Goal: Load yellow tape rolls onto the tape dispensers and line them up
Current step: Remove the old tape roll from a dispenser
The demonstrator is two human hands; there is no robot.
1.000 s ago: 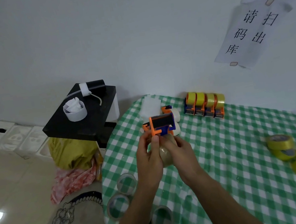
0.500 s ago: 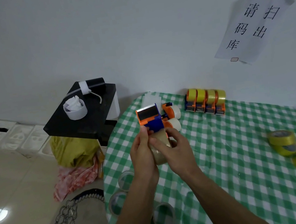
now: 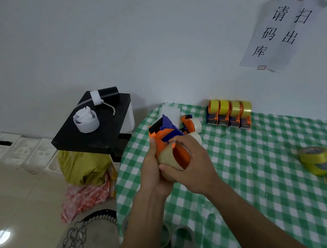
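Black side stand (image 3: 96,138) sits left of the checked table (image 3: 252,185). Above the table's left part, the left hand (image 3: 152,176) wraps the orange-and-blue dispenser (image 3: 163,133), seemingly to steady it. The right hand (image 3: 196,167) curls round the pale roll (image 3: 166,158) seated on it, probably working it on or off the hub. Four loaded dispensers (image 3: 229,114) stand side by side against the wall, a line to join. Loose yellow tape rolls (image 3: 316,158) wait well apart at the right edge.

Pale tape roll (image 3: 166,157) on dispenser (image 3: 164,131) mostly covered by left hand (image 3: 151,174) and right hand (image 3: 192,166); wall notice (image 3: 279,27) cropped at top
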